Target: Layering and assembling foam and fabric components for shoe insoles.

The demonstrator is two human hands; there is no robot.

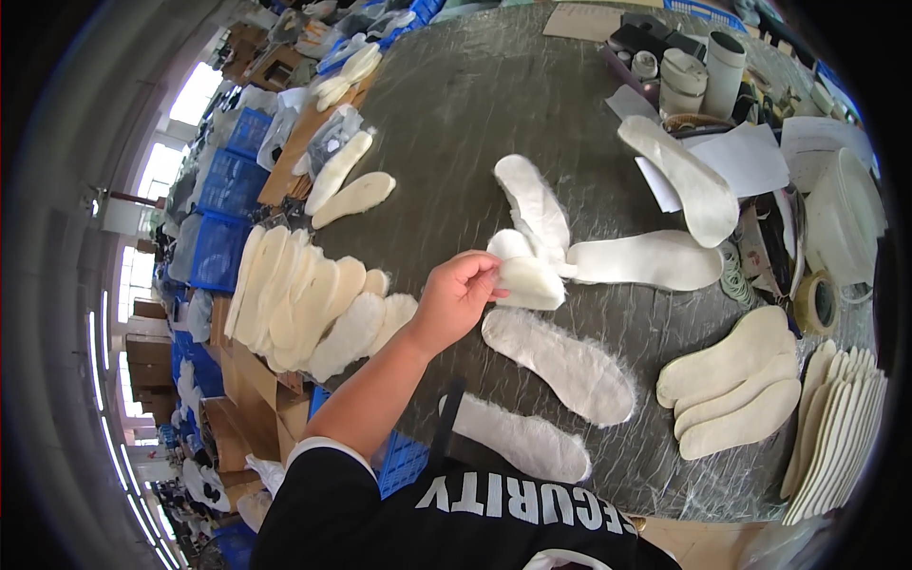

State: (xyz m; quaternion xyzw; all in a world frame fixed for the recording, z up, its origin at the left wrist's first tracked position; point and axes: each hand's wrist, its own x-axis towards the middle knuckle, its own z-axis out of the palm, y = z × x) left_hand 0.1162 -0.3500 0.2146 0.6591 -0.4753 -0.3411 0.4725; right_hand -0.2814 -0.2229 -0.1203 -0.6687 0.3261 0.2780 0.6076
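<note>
Left hand [456,296] is out over the middle of the grey worktable [475,114], fingers pinched shut on the end of a fluffy white insole [527,277], which lies partly folded on the tabletop where two other fleecy insoles [646,260] cross. The right hand is nowhere in view, so I can't tell what it is doing.

How far along? By my reading, somewhere in the middle. Several fleecy pieces already lie spread singly: one [560,364] just nearer the person, another [518,439] by the near edge, one [684,179] toward the far right by the papers [750,157]. A fanned pile of smooth cream insoles [304,304] hangs over the left edge, and a neat stack of flat soles [736,389] sits at the right edge, with more [836,427] standing in a row beside it. Whether those piles are finished or waiting is hard to say from this bent view. The held piece looks not yet laid flat.
</note>
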